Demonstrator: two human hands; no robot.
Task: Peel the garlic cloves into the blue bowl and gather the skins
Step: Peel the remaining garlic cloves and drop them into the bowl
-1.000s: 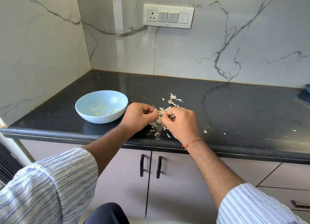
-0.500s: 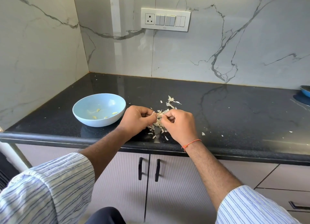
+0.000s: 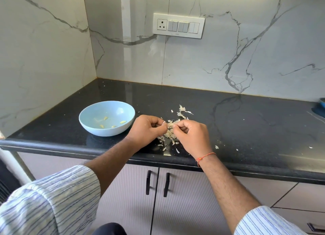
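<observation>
A light blue bowl (image 3: 91, 123) stands on the black counter and holds several peeled garlic cloves (image 3: 123, 122). Just right of it, my left hand (image 3: 146, 130) and my right hand (image 3: 191, 135) meet fingertip to fingertip, both with curled fingers pinching a small garlic clove (image 3: 171, 125) with papery skin on it. The clove itself is mostly hidden by the fingers. Under and between the hands lies a pile of garlic skins (image 3: 168, 136), with more skins (image 3: 182, 111) a little farther back.
The black counter (image 3: 246, 125) ends in a rounded front edge above cupboard doors with black handles (image 3: 148, 184). Marble walls close the left and back sides. A dark blue object (image 3: 321, 105) sits at the far right edge. Small skin flecks (image 3: 216, 147) dot the counter.
Both hands stay together at the same spot over the skins, with only small finger movement. The view has shifted slightly downward and right.
</observation>
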